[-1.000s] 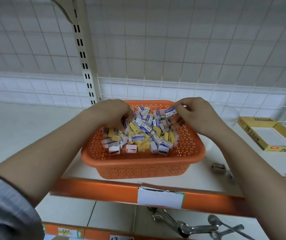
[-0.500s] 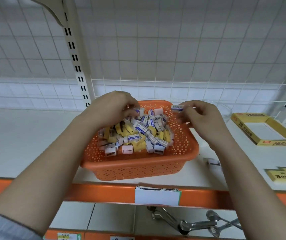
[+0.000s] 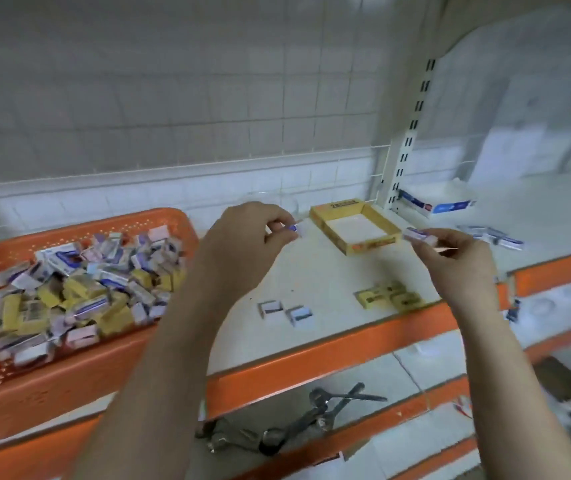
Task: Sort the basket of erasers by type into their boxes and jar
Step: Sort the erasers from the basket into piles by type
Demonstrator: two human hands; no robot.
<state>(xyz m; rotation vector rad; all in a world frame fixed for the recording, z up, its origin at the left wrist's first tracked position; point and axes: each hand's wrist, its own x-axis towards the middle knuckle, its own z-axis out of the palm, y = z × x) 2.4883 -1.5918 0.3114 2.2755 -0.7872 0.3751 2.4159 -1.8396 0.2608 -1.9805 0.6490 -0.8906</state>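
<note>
The left hand [image 3: 242, 233] is pinching 1 small blue-and-white sleeved eraser [image 3: 294, 229] above the white shelf [image 3: 311, 271]; the right hand [image 3: 450, 258] is pinching another sleeved eraser [image 3: 419, 235] beside the yellow cardboard box [image 3: 355, 224]; both look light and stiff, best taken by the long sides.

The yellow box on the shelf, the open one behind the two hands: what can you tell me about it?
The yellow box is a shallow, open-topped tray that looks like printed cardboard, with dark lettering on its far wall and red marks on its near wall. Its pale floor shows bare; no erasers lie in it. It sits flat on the white shelf, turned at a slant, to the right of the orange basket and near the slotted upright. Neither hand touches it.
</note>
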